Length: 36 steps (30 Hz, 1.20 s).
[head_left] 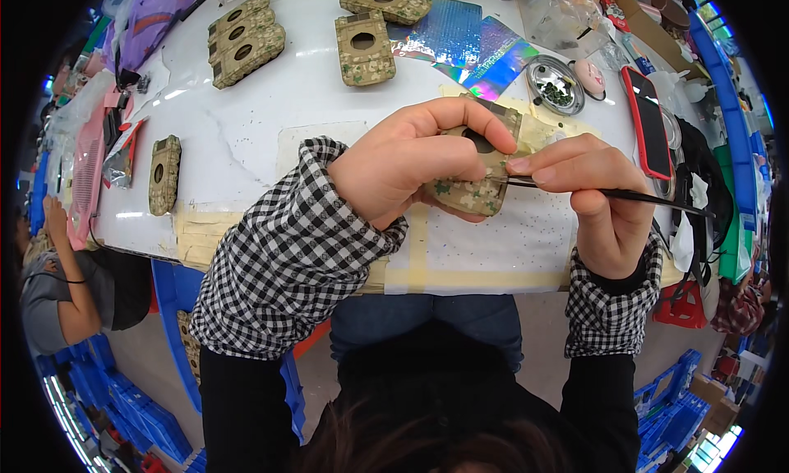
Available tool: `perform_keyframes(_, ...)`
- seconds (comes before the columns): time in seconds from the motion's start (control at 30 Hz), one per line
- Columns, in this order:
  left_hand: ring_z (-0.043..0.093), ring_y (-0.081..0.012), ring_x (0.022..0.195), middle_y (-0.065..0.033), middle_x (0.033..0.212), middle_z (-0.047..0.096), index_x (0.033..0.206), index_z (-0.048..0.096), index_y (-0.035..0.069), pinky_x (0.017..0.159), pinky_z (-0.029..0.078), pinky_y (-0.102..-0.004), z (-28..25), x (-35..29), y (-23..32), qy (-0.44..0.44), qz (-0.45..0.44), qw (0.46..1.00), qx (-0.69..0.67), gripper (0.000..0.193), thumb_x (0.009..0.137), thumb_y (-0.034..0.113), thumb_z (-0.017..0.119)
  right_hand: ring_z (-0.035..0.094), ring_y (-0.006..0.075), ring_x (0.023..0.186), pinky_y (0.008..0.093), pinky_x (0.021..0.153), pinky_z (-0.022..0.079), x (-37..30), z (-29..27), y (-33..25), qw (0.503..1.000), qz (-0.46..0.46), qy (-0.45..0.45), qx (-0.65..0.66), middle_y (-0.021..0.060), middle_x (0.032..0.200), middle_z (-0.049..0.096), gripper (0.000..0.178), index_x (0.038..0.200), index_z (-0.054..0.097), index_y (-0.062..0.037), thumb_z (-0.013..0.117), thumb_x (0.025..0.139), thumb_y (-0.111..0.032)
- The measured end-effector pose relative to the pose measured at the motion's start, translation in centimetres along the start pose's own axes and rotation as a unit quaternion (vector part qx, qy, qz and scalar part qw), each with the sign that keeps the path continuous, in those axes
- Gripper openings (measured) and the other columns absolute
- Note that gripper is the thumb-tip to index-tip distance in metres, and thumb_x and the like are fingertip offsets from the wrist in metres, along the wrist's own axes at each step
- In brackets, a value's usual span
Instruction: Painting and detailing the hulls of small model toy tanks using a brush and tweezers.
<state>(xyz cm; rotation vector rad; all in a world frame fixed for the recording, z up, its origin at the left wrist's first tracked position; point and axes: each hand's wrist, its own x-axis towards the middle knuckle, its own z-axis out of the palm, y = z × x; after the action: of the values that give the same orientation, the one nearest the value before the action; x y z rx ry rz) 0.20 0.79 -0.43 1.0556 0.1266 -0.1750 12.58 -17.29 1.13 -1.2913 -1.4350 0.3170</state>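
L hand (411, 151): curled, gripping camo hull (472, 197), near ctr over paper (534, 239), prob. to steady it | R hand (610, 170): pinched on tweezers (662, 200), tips at hull's R edge, prob. for fine ctrl

The bench (275, 107) over there is white, with yellowish tape (468, 278) along its near edge. Camouflage shells (367, 66) lie toward its far side and left, and iridescent sheets (448, 33) and a round dish (532, 72) of dark-green bits (557, 93) lie farther right.
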Motion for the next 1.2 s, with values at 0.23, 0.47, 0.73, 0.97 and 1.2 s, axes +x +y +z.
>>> perform_keyframes(0.23, 0.062, -0.0172, 0.086, -0.0102, 0.097, 0.060, 0.110, 0.052, 0.003, 0.067, 0.052, -0.0310, 0.42, -0.15, 0.28, 0.015, 0.001, 1.000, 0.019, 0.031, 0.079, 0.005, 0.053, 0.062, 0.0219, 0.084, 0.0300, 0.074, 0.049, 0.04, -0.06, -0.02, 1.000, -0.001, -0.001, -0.003, 0.0126, 0.092, 0.067, 0.021, 0.096, 0.065, 0.0032, 0.060, 0.088, -0.015)
perform_keyframes(0.47, 0.063, -0.0172, 0.085, -0.0102, 0.097, 0.061, 0.109, 0.052, 0.003, 0.068, 0.052, -0.0307, 0.30, -0.08, 0.13, 0.014, 0.010, 0.999, 0.027, 0.031, 0.078, 0.004, 0.053, 0.063, 0.0217, 0.083, 0.0299, 0.073, 0.049, 0.07, -0.08, -0.10, 1.000, 0.000, -0.006, -0.015, 0.0126, 0.092, 0.067, 0.020, 0.095, 0.065, 0.0030, 0.061, 0.087, -0.015)
perform_keyframes(0.73, 0.063, -0.0169, 0.085, -0.0097, 0.097, 0.061, 0.108, 0.052, 0.003, 0.068, 0.052, -0.0301, 0.35, -0.08, 0.11, 0.020, 0.006, 0.999, 0.030, 0.031, 0.077, 0.004, 0.053, 0.063, 0.0216, 0.082, 0.0298, 0.073, 0.049, 0.02, -0.05, -0.06, 1.000, 0.005, -0.006, -0.013, 0.0125, 0.091, 0.067, 0.020, 0.095, 0.064, 0.0029, 0.062, 0.087, -0.015)
perform_keyframes(0.97, 0.064, -0.0173, 0.086, -0.0103, 0.100, 0.060, 0.109, 0.052, 0.003, 0.069, 0.052, -0.0302, 0.41, -0.10, 0.15, 0.017, 0.011, 1.000, 0.019, 0.032, 0.077, 0.005, 0.053, 0.062, 0.0219, 0.085, 0.0305, 0.074, 0.048, -0.11, 0.10, 0.14, 1.000, 0.002, 0.011, 0.008, 0.0130, 0.092, 0.066, 0.021, 0.096, 0.065, 0.0034, 0.059, 0.089, -0.016)
perform_keyframes(1.2, 0.064, -0.0181, 0.086, -0.0109, 0.102, 0.060, 0.109, 0.052, 0.003, 0.071, 0.052, -0.0303, 0.32, -0.11, 0.14, 0.008, 0.017, 1.000, 0.013, 0.033, 0.076, 0.007, 0.052, 0.061, 0.0218, 0.085, 0.0305, 0.074, 0.048, -0.13, 0.14, 0.22, 1.000, 0.000, 0.014, 0.006, 0.0131, 0.092, 0.066, 0.022, 0.096, 0.064, 0.0035, 0.058, 0.090, -0.016)
